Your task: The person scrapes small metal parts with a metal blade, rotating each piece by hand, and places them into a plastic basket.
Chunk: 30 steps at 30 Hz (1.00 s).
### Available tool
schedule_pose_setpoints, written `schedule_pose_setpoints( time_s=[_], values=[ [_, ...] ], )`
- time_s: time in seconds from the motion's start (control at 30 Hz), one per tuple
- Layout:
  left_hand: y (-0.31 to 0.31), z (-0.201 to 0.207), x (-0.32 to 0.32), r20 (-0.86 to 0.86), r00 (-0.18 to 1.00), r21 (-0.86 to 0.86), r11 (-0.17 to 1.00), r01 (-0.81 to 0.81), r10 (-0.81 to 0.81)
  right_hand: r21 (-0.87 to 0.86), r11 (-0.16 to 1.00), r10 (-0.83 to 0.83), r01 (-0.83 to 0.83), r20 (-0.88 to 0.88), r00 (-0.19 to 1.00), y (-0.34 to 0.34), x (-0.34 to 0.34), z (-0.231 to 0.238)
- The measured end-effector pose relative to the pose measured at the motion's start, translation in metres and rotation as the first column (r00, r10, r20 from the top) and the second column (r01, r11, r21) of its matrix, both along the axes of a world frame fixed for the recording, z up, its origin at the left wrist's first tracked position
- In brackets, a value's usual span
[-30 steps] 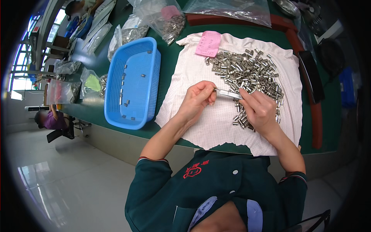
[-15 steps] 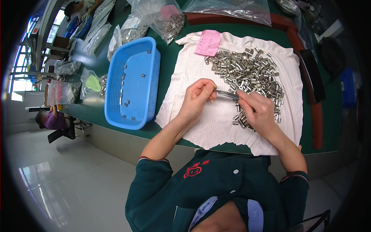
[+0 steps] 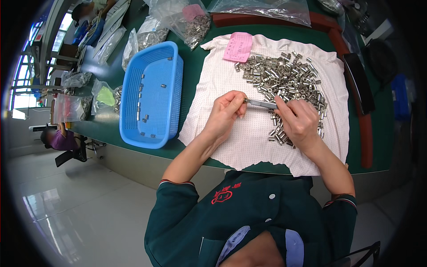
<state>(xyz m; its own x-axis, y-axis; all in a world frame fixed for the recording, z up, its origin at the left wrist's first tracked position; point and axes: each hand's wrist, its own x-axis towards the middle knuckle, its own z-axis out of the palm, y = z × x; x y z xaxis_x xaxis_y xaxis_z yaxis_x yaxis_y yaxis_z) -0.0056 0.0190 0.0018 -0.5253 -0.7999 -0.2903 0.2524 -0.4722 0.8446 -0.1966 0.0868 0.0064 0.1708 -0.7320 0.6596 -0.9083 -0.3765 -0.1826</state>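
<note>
Pinching a small metal piece (image 3: 245, 100) between closed thumb and fingertips of the left hand (image 3: 227, 110); gripping a slim metal tool (image 3: 262, 104) in the curled right hand (image 3: 301, 121), aligned roughly crosswise, tip reaching leftward to the piece, insertion impossible to tell. Beyond, heaped metal sleeves (image 3: 284, 80) on pale cloth (image 3: 207, 73); leftward, a blue basket (image 3: 175, 95) with several loose cylinders (image 3: 163, 86).

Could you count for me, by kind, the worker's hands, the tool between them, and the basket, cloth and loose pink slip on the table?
Bare hands, left hand and right hand: 2
Slim metal tool: 1
Blue plastic basket: 1
Pale patterned cloth: 1
Pink paper slip: 1
Total: 6
</note>
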Motion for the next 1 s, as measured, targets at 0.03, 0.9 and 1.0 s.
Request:
schedule_pose_setpoints(
  time_s=[0.03,0.9,1.0],
  values=[
    [-0.0001,-0.0004,0.0005,0.0,1.0,0.0,1.0,-0.001,0.001,0.0,1.0,0.001,-0.001,0.0,1.0,0.0007,0.0003,0.001],
    [0.0015,-0.0017,-0.0012,0.125,0.991,-0.109,0.992,0.067,-0.053,0.313,0.934,0.018,-0.171,0.439,0.898,0.0073,0.0045,0.0009],
    [0.0044,-0.0025,-0.0036,0.182,0.983,-0.237,0.97,0.045,-0.001,0.299,0.942,0.023,-0.153,0.397,0.917,0.0087,0.0048,0.0021]
  ],
)
